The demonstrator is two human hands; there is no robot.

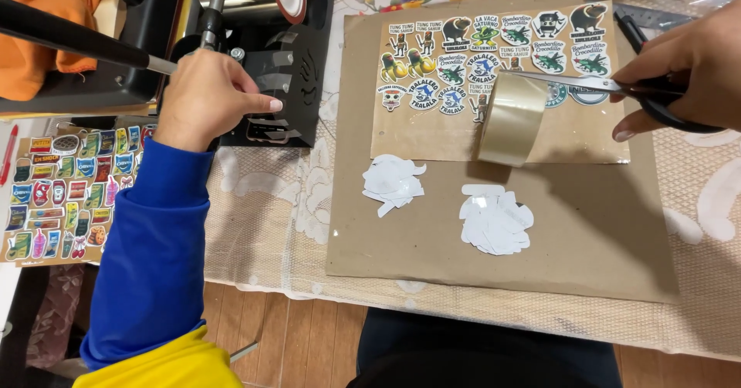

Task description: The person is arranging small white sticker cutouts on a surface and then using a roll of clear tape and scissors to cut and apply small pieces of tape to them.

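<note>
My right hand (687,64) comes in from the right edge and grips black-handled scissors (617,87). The closed blades point left and pass through the core of a clear tape roll (511,119), which hangs on them above a laminated sticker sheet (494,64). That sheet lies on a brown cardboard board (587,233). Two piles of white cut-out paper pieces, one (394,181) and the other (495,220), rest on the board below the roll. My left hand is not visible. Another person's hand (210,98), in a blue sleeve, rests on a black press machine (285,71) at the left.
A second sheet of colourful stickers (65,191) lies at the far left. A black lever bar (69,37) crosses the top left over orange cloth (46,25). A lace tablecloth (270,203) covers the table; wooden floor and dark trousers (486,349) show below its edge.
</note>
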